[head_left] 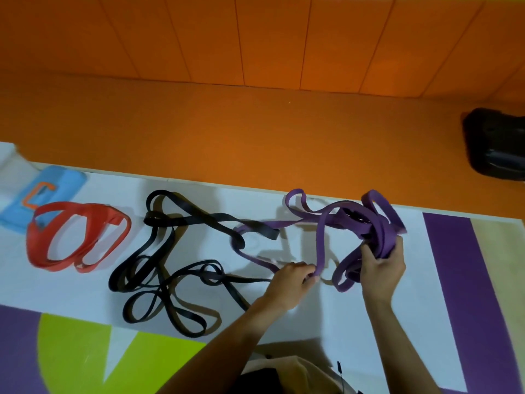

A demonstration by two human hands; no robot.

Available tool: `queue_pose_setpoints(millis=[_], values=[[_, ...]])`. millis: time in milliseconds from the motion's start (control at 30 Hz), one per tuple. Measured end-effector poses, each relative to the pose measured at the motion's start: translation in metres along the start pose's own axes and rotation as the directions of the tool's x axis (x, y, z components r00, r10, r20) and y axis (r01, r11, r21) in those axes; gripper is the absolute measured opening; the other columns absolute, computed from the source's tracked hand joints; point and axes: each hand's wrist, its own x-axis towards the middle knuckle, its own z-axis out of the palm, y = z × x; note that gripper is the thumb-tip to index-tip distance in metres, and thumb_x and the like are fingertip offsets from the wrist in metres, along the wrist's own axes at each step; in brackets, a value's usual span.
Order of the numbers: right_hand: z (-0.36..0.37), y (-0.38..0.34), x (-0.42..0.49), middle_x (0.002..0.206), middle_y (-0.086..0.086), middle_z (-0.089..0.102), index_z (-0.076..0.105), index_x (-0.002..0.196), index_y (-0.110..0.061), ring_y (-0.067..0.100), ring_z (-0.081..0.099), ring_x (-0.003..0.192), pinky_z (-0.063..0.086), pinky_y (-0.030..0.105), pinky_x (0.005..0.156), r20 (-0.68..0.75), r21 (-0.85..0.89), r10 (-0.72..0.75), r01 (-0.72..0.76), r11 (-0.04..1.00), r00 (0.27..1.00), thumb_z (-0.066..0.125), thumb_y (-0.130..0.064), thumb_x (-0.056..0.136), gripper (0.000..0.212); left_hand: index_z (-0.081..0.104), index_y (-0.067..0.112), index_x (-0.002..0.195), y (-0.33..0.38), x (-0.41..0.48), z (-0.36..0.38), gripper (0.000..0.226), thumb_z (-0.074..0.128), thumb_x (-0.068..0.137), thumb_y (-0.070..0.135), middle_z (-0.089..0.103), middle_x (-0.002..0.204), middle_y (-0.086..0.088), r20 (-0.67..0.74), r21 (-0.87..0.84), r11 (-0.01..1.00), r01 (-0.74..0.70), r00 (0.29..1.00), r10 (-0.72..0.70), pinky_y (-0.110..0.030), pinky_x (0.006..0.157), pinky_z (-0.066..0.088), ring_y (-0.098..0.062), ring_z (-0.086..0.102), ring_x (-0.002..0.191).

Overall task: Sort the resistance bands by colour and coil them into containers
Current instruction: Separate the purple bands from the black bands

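Note:
Purple resistance bands (pixel 341 220) lie tangled on the right of the white mat (pixel 199 194). My right hand (pixel 382 268) grips a gathered bunch of them, lifted off the mat. My left hand (pixel 292 280) pinches one purple strand near the mat. Black bands (pixel 159 268) sprawl in loose loops in the middle, one strand crossing under the purple ones. Red bands (pixel 76 237) lie coiled together at the left.
A blue container (pixel 61 182) with an orange handle sits at the far left, partly under the red bands. A black bag (pixel 494 143) lies on the orange floor (pixel 227 132) at the right. The mat has green and purple shapes near me.

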Motion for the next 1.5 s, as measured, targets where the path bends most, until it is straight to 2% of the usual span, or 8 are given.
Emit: queue_pose_setpoints(millis=[167,333,533,733,900,1133,1333,1500], values=[[0.005,0.012,-0.002,0.071,0.0,0.056,0.05,0.094,-0.032,0.037,0.056,0.063,0.059,0.055,0.061,0.044,-0.075,0.028,-0.025,0.997,0.999,0.07,-0.009,0.088,0.032,0.066,0.018,0.108,0.007,-0.006,0.003,0.022,0.055,0.108,0.037,0.073,0.101,-0.003,0.122,-0.028,0.998,-0.058,0.991,0.061,-0.025,0.072,0.048,-0.016,0.067,0.088],[0.015,0.025,-0.014,0.071,-0.005,0.059,0.049,0.101,-0.033,0.021,0.06,0.061,0.051,0.035,0.059,0.191,-0.202,0.012,0.028,0.979,0.981,0.075,-0.012,0.089,0.035,0.065,0.016,0.116,-0.012,-0.019,0.004,0.023,0.055,0.109,0.036,0.075,0.111,-0.003,0.052,0.036,0.989,0.145,0.988,-0.147,-0.026,0.081,0.054,-0.017,0.071,0.098],[0.035,0.042,-0.024,0.083,-0.009,0.066,0.051,0.115,-0.029,0.014,0.062,0.07,0.048,0.034,0.067,0.423,-0.357,0.157,0.005,0.934,0.893,0.078,-0.023,0.09,0.037,0.065,0.015,0.102,-0.033,-0.037,-0.004,0.024,0.056,0.107,0.037,0.072,0.096,-0.003,0.035,-0.031,0.942,0.334,0.942,-0.333,-0.027,0.074,0.046,-0.017,0.065,0.085],[0.057,0.051,-0.041,0.079,-0.011,0.061,0.047,0.123,-0.027,0.015,0.056,0.065,0.043,0.03,0.056,0.519,-0.551,0.298,0.047,0.833,0.801,0.075,-0.024,0.09,0.044,0.067,0.011,0.098,-0.057,-0.061,-0.012,0.035,0.049,0.108,0.038,0.071,0.09,-0.008,0.149,-0.114,0.895,0.431,0.898,-0.414,-0.032,0.077,0.049,-0.023,0.067,0.088],[0.077,0.055,-0.068,0.104,0.007,0.072,0.047,0.129,-0.017,0.036,0.07,0.096,0.06,0.054,0.085,0.511,-0.624,0.379,0.03,0.781,0.772,0.069,-0.028,0.097,0.04,0.075,0.011,0.112,-0.09,-0.069,-0.036,0.023,0.056,0.108,0.024,0.075,0.107,-0.007,0.156,-0.237,0.855,0.462,0.886,-0.436,-0.025,0.084,0.048,-0.018,0.067,0.094],[0.087,0.057,-0.099,0.157,0.009,0.048,0.034,0.152,-0.021,0.039,0.036,0.15,0.031,0.066,0.119,0.47,-0.777,0.48,0.09,0.623,0.741,0.075,-0.046,0.089,0.079,0.067,0.012,0.124,-0.135,-0.043,-0.082,0.021,0.059,0.108,0.022,0.071,0.123,-0.006,-0.026,-0.334,0.755,0.565,0.795,-0.607,-0.032,0.099,0.053,-0.021,0.067,0.116],[0.088,0.05,-0.112,0.161,0.012,0.04,0.041,0.154,-0.02,0.037,0.032,0.152,0.028,0.063,0.123,0.402,-0.764,0.489,-0.01,0.645,0.774,0.067,-0.063,0.093,0.08,0.064,0.009,0.132,-0.157,-0.001,-0.11,0.045,0.075,0.097,0.036,0.061,0.131,-0.011,-0.026,-0.398,0.723,0.564,0.781,-0.624,-0.036,0.094,0.053,-0.03,0.064,0.119],[0.083,0.043,-0.121,0.16,0.009,0.04,0.05,0.148,-0.021,0.035,0.034,0.15,0.033,0.059,0.12,0.314,-0.789,0.485,-0.06,0.612,0.816,0.066,-0.051,0.097,0.062,0.078,0.0,0.1,-0.165,0.018,-0.11,0.034,0.073,0.099,0.033,0.071,0.104,-0.024,-0.042,-0.213,0.827,0.521,0.84,-0.54,-0.047,0.086,0.056,-0.038,0.068,0.098]])
